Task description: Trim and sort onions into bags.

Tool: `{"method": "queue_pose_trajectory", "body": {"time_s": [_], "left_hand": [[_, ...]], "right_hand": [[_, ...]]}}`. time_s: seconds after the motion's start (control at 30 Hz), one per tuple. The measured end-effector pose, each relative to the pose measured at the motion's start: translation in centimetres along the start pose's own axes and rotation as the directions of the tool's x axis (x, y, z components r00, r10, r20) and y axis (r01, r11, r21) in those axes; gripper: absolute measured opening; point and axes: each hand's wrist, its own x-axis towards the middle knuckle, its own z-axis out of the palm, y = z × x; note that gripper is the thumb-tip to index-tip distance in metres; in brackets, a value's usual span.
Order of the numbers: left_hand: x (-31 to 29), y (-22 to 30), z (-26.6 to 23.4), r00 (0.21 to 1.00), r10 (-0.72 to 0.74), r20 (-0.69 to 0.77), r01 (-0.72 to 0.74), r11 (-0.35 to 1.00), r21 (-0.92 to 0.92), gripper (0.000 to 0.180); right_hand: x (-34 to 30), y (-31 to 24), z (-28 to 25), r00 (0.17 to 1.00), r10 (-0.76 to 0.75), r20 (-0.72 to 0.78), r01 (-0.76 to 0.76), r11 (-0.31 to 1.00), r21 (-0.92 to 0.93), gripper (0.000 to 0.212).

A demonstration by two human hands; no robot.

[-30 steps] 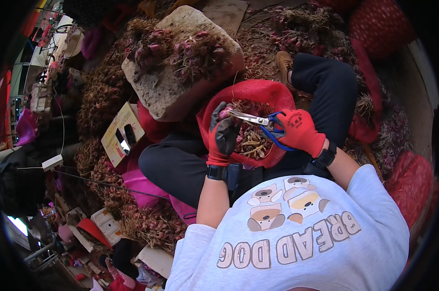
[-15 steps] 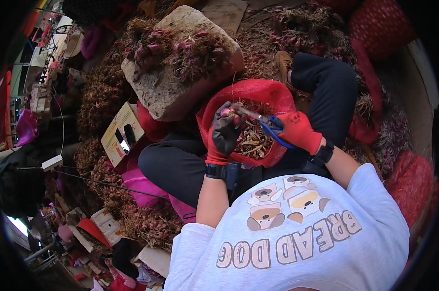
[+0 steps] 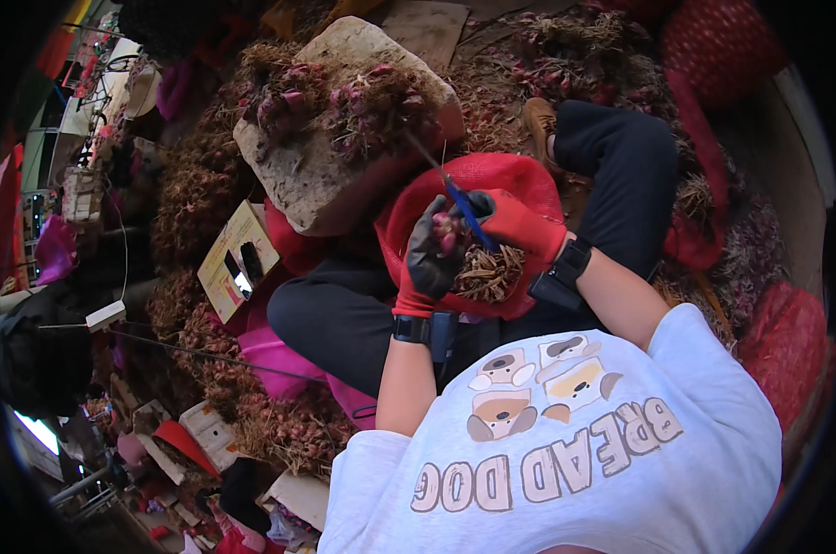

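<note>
Your left hand [image 3: 433, 254], in a grey and red glove, is curled shut around a small bunch of shallots [image 3: 448, 228], gripping it just below the reddish bulbs. Your right hand [image 3: 515, 224], in a red glove, is clamped on the blue handles of a pair of scissors [image 3: 453, 194]. The scissors slant up and to the left from that hand, crossing right beside the bunch, with the blades pointing towards the sack ahead of you. You cannot tell from here whether the blades are apart or together.

Both hands sit over a red net bag [image 3: 492, 175] resting in your lap, open at the top. Dry brown roots [image 3: 488, 274] lie in its mouth, just below your hands and touching the bunch. Your black-trousered legs [image 3: 621, 175] are folded around the bag, the right knee raised to the right of it.

Just beyond the bag, up and to the left, a pale sack [image 3: 316, 180] stands with more shallots heaped on top, dry tops tangled among them. To the left of your left knee a small cardboard box [image 3: 236, 268] with cut-out holes lies tilted on the ground. Piles of shallots with brown stalks ring you on the left and along the top. Red mesh sacks [image 3: 787, 337] sit at the far right, well apart from your hands.
</note>
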Motion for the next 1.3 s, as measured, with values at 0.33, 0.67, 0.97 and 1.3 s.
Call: {"method": "queue_pose_trajectory", "body": {"time_s": [0.33,0.67,0.97,1.3], "left_hand": [[0.1,1.0,-1.2,0.999,-0.040,0.035,0.036,0.994,0.099,0.043],[-0.1,0.6,-1.2,0.985,0.168,0.046,-0.172,0.978,0.116,0.045],[0.4,0.2,-1.6,0.968,0.241,0.064,-0.248,0.907,0.341,0.043],[-0.3,-1.3,-0.3,0.982,0.189,-0.009,-0.123,0.673,0.729,0.039]], "right_hand": [[0.2,3.4,-1.9,0.811,-0.435,-0.392,0.002,0.672,-0.741,0.027],[-2.6,-2.3,-0.2,0.994,-0.020,-0.111,-0.002,0.981,-0.193,0.024],[-4.1,-0.6,-0.9,0.998,-0.017,-0.061,0.020,0.999,0.042,0.015],[-2.2,1.9,-0.2,0.981,0.193,0.000,-0.159,0.808,0.568,0.025]]}}
